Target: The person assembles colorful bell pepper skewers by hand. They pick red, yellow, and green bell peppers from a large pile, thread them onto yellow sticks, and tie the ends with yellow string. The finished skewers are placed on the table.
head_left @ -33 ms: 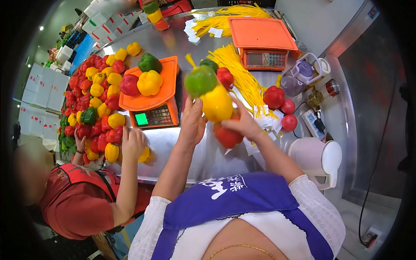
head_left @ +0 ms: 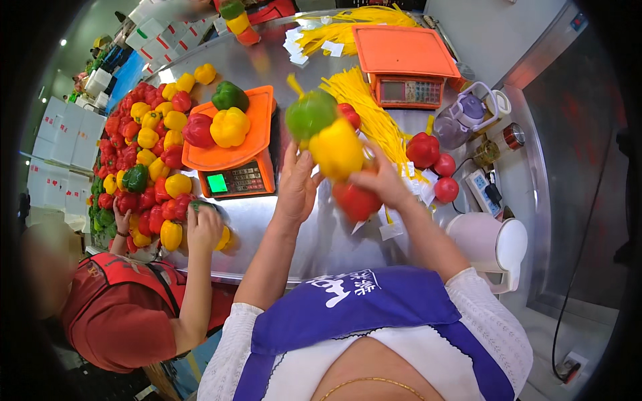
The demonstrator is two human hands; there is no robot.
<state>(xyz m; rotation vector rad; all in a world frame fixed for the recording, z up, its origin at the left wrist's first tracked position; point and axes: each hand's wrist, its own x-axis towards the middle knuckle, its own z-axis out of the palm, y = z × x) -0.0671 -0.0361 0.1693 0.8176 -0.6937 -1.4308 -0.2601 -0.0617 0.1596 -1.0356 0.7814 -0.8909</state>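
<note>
Both my hands hold a bundle of three bell peppers above the steel table. A green bell pepper [head_left: 311,113] is on top, a yellow bell pepper [head_left: 336,150] in the middle and a red bell pepper [head_left: 356,200] below, slightly blurred. A yellow strip end [head_left: 294,85] sticks up above the green one. My left hand [head_left: 298,184] closes on the bundle's left side, thumb by the yellow pepper. From the right, my right hand [head_left: 382,177] grips it where yellow meets red. Another red pepper [head_left: 349,115] lies behind, partly hidden.
Left of me, an orange scale [head_left: 261,100] carries three peppers, beside a large pepper pile [head_left: 150,137]. A co-worker's hand [head_left: 204,224] is at the pile. Yellow strips [head_left: 364,100], a second scale [head_left: 404,53], loose red peppers [head_left: 422,150] and a pitcher [head_left: 478,237] stand rightward.
The bundle has tilted a little, with its red pepper shifting right and up. A dark green pepper now shows at the co-worker's nearer hand.
</note>
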